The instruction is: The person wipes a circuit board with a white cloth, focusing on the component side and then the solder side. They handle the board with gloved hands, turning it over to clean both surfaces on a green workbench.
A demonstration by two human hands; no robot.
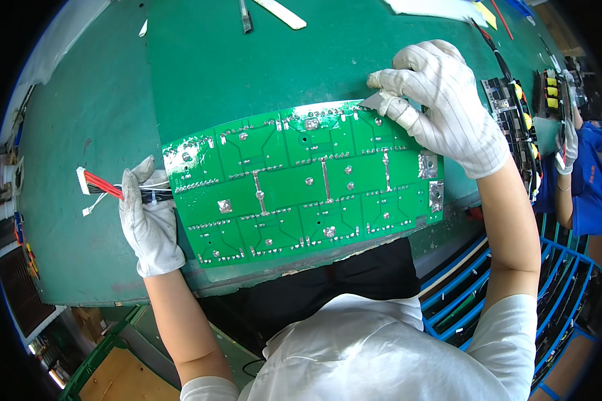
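A large green circuit board (pixel 301 184) with silver solder joints lies solder side up at the near edge of the green workbench (pixel 201 67). My left hand (pixel 147 220), in a white glove, grips the board's left edge, and a red and black wire bundle with a white connector (pixel 100 187) sticks out past it. My right hand (pixel 441 100), also gloved, is at the board's far right corner and pinches a small pale grey piece (pixel 379 101) against that edge.
A metal tool (pixel 245 15) and a pale flat strip (pixel 281 13) lie at the far side of the bench. Another person in blue (pixel 585 180) works at the right beside black parts with yellow caps (pixel 525 120). Blue racks (pixel 488 294) stand at lower right.
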